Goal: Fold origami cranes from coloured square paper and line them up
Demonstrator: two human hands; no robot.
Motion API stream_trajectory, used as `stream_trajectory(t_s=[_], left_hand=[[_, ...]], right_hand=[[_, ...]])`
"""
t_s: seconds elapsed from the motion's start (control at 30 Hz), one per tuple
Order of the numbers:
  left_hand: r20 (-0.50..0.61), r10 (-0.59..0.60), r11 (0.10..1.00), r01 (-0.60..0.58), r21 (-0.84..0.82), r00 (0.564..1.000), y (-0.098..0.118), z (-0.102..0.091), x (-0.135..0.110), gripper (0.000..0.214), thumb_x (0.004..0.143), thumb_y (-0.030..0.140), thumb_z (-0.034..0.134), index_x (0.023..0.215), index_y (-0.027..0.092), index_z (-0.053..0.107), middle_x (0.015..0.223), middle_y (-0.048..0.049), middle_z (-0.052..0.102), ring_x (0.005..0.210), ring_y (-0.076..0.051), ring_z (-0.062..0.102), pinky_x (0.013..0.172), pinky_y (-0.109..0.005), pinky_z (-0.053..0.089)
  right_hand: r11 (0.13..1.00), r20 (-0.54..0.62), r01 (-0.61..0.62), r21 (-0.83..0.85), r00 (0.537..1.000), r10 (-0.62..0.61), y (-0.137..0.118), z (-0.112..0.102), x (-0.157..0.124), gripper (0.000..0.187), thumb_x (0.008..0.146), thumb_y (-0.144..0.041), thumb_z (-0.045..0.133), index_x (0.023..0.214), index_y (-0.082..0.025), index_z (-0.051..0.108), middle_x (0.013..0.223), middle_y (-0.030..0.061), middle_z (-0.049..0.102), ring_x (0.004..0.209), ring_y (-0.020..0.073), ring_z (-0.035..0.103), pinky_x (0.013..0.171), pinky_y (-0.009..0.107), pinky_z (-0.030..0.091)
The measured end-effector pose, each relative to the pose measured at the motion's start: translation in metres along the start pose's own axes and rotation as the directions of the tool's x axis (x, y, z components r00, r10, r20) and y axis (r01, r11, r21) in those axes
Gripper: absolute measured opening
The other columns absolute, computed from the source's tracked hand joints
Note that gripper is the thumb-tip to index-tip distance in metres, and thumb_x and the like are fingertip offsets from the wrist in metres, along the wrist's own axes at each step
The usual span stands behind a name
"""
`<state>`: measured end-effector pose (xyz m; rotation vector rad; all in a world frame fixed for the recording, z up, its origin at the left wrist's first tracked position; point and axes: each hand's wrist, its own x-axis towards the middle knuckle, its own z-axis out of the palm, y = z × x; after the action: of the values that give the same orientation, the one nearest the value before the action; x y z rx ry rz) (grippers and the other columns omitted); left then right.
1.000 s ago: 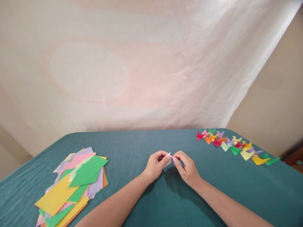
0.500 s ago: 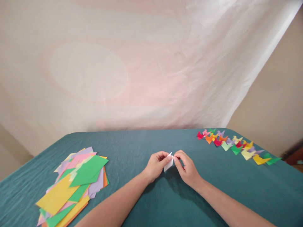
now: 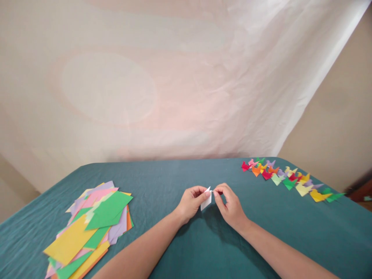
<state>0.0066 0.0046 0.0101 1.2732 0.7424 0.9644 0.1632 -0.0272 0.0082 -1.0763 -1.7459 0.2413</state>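
Note:
A small piece of folded white paper [image 3: 206, 202] is held up over the middle of the table. My left hand [image 3: 192, 202] grips it between thumb and fingers from the left side. On the right, my right hand [image 3: 228, 203] pinches a thin white tip of the same paper between thumb and forefinger. One pointed end of the paper sticks up above my left thumb. The finer folds are too small to make out.
A loose pile of coloured paper sheets [image 3: 109, 209] lies on the left of the green-clothed table [image 3: 162, 176]. Several folded paper birds [image 3: 289, 183] stand in rows at the back right. Behind the table hangs a pale cloth [image 3: 180, 85].
My right hand has shifted very slightly to the right, so a little more of the thin white tip shows between the hands. My left hand stays almost in place.

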Motion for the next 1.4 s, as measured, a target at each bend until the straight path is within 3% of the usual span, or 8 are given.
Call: stream_trajectory(t_s=[0.23, 0.4, 0.63, 0.77, 0.93, 1.4], left_hand=[[-0.056, 0.032, 0.999, -0.030, 0.032, 0.998, 0.001, 0.001, 0.000, 0.040, 0.065, 0.049, 0.070, 0.078, 0.011, 0.065, 0.065, -0.0014, 0.060, 0.057, -0.010, 0.049, 0.055, -0.021, 0.036], [-0.092, 0.082, 0.995, -0.076, 0.061, 0.992, 0.001, 0.002, 0.000, 0.035, 0.066, 0.046, 0.070, 0.076, 0.012, 0.067, 0.067, -0.0025, 0.063, 0.061, -0.012, 0.052, 0.059, -0.023, 0.040], [-0.079, 0.186, 0.968, -0.169, 0.184, 0.979, -0.003, -0.002, 0.001, 0.026, 0.072, 0.040, 0.067, 0.076, 0.015, 0.069, 0.073, -0.0038, 0.064, 0.065, -0.013, 0.054, 0.063, -0.023, 0.042], [-0.049, 0.216, 0.944, -0.196, 0.264, 0.975, -0.002, -0.003, 0.000, 0.027, 0.075, 0.041, 0.064, 0.077, 0.015, 0.070, 0.076, -0.0046, 0.064, 0.068, -0.014, 0.055, 0.065, -0.024, 0.043], [0.001, 0.200, 0.945, -0.193, 0.264, 0.980, -0.001, -0.004, -0.001, 0.029, 0.079, 0.041, 0.059, 0.083, 0.015, 0.069, 0.078, -0.0044, 0.063, 0.072, -0.015, 0.055, 0.068, -0.024, 0.042], [0.054, 0.159, 0.965, -0.167, 0.204, 0.986, 0.000, -0.004, 0.000, 0.029, 0.081, 0.040, 0.057, 0.084, 0.013, 0.067, 0.079, -0.0048, 0.064, 0.073, -0.015, 0.055, 0.071, -0.024, 0.042]], right_hand=[[1.000, 0.009, 0.018, -0.003, 1.000, -0.018, 0.000, -0.001, 0.000, 0.008, 0.087, -0.020, 0.044, 0.085, -0.019, 0.052, 0.082, 0.0045, 0.053, 0.078, 0.0174, 0.052, 0.072, 0.031, 0.042], [0.993, 0.005, -0.058, 0.105, 0.998, 0.058, -0.002, 0.000, 0.001, 0.012, 0.088, -0.025, 0.045, 0.082, -0.019, 0.053, 0.078, 0.0029, 0.053, 0.074, 0.0160, 0.051, 0.069, 0.028, 0.042], [0.938, 0.136, -0.236, 0.253, 0.969, 0.207, 0.002, -0.001, 0.002, 0.023, 0.089, -0.035, 0.043, 0.076, -0.019, 0.054, 0.068, -0.0002, 0.051, 0.064, 0.0139, 0.049, 0.062, 0.025, 0.042], [0.908, 0.229, -0.290, 0.302, 0.947, 0.227, 0.006, -0.005, 0.005, 0.027, 0.087, -0.037, 0.045, 0.071, -0.018, 0.055, 0.064, -0.0007, 0.052, 0.062, 0.0134, 0.050, 0.060, 0.025, 0.042], [0.894, 0.318, -0.328, 0.305, 0.920, 0.229, 0.009, -0.011, 0.009, 0.026, 0.085, -0.037, 0.048, 0.071, -0.017, 0.058, 0.062, -0.0013, 0.054, 0.060, 0.0125, 0.051, 0.059, 0.024, 0.042], [0.885, 0.340, -0.331, 0.327, 0.915, 0.217, 0.012, -0.012, 0.010, 0.021, 0.082, -0.033, 0.052, 0.070, -0.018, 0.061, 0.064, -0.0010, 0.057, 0.061, 0.0128, 0.053, 0.059, 0.024, 0.044]])
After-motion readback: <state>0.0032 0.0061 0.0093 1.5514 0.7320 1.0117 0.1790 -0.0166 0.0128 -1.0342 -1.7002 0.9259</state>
